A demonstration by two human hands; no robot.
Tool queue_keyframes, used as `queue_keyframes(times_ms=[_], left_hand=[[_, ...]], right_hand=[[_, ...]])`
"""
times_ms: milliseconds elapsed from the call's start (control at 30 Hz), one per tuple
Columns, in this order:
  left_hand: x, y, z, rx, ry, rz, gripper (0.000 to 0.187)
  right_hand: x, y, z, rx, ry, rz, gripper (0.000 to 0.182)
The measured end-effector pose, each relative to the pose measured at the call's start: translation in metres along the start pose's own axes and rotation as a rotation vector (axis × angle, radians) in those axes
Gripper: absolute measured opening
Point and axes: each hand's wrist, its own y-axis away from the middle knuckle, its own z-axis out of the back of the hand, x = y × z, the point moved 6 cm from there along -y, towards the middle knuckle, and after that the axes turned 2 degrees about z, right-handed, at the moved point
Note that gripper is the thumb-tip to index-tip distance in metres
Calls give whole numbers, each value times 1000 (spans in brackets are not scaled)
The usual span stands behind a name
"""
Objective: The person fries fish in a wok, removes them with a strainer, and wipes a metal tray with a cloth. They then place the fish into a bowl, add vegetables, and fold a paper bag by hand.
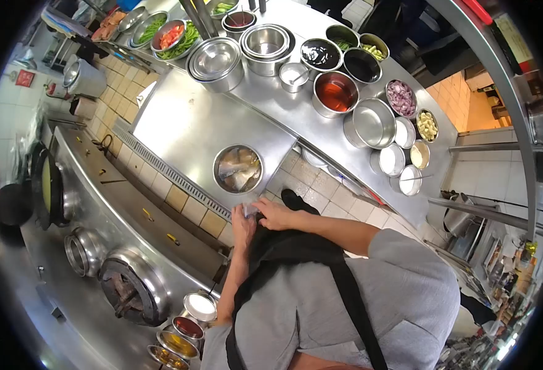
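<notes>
My left hand (242, 226) and my right hand (274, 214) are close together in front of the black apron (287, 243). Between them is a small piece of thin, clear plastic (250, 210), with the fingers of both hands closed on it. What kind of plastic item it is I cannot make out. Just beyond the hands, a round steel bowl (216, 183) stands on the steel work surface (179, 132). Pieces of fish (239, 169) lie inside it, apparently in liquid.
Along the steel counter (271, 102) stand nested steel bowls (216, 61), a pot of red liquid (335, 94), a large steel pot (372, 123) and chopped onion (401, 97). A stove burner (130, 290) is at left, near several sauce containers (182, 344). Tiled floor (179, 198) lies between.
</notes>
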Motion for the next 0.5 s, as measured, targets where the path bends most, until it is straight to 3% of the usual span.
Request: queue_keyframes(times_ms=[100,133,233,333,400,500], left_hand=[[-19,9,-16,146,459,498,53],[1,2,-37,145,361,379,62],[-60,-7,-34,429,534,292,66],[-117,-10,-23,584,731,148,56],[-119,-14,-19,509,655,104,52],[-100,-28,-7,380,638,113,45]], right_hand=[[20,21,23,-96,0,60,71],[22,25,31,-176,39,128,64],[9,36,64,-331,84,161,49],[-24,47,101,-503,75,181,36],[-38,60,130,-657,-25,101,27],[-44,92,178,-927,77,-73,30]])
